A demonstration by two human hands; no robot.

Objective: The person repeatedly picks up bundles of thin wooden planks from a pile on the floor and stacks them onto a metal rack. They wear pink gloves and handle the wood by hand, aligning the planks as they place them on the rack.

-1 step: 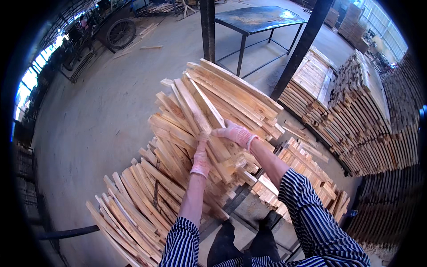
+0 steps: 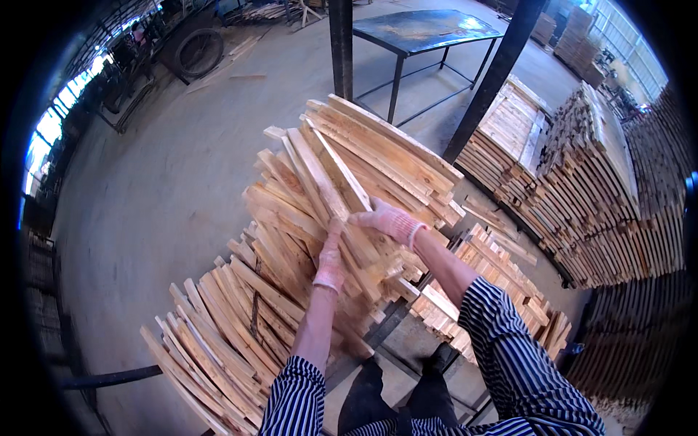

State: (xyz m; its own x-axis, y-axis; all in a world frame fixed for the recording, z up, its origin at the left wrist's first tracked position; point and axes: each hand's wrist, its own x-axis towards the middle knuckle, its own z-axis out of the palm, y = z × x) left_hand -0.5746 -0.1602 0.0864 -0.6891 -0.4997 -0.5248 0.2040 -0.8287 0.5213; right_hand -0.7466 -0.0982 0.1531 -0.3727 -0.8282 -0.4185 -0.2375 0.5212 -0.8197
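Observation:
Beneath and around my hands lies a wide heap of long, pale wooden strips [image 2: 225, 305], fanned out in uneven layers. Two or three strips [image 2: 320, 174] lie slantwise over the others, and my gloved hands are on them from both sides. My left hand [image 2: 331, 258], in a pinkish knit glove, grips the strips' left side, its fingers partly hidden. From the right, my right hand [image 2: 390, 220], gloved alike, closes on the edge of a strip with the thumb pointing left. Further strips [image 2: 385, 149] lie stacked behind my right hand.
Shorter wood pieces [image 2: 487, 272] are piled to the right of my right forearm. Tall stacks of boards [image 2: 589, 189] stand farther right. Dark metal posts [image 2: 494, 73] rise beyond the heap, near a metal-topped table [image 2: 425, 33]. A wheel [image 2: 198, 52] is at the far left.

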